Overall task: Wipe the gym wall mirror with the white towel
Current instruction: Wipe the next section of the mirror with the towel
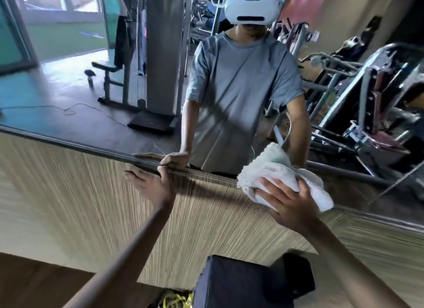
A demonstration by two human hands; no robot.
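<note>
Striped wood-grain wall panel fills the lower left, with the mirror's dark bottom rail running across above it. Your left hand lies flat on the panel with fingers straight, thumb tip touching the rail, holding nothing. The gym wall mirror sits above the rail, its long axis left to right. Right of centre, the white towel is bunched and straddles the rail, top edge already on the glass. Your right hand grips it from below, fingers sunk into the folds. The unwiped glass lies up and away from the towel, so the right hand is the one to go, likely upward. A dark box sits bottom centre.
</note>
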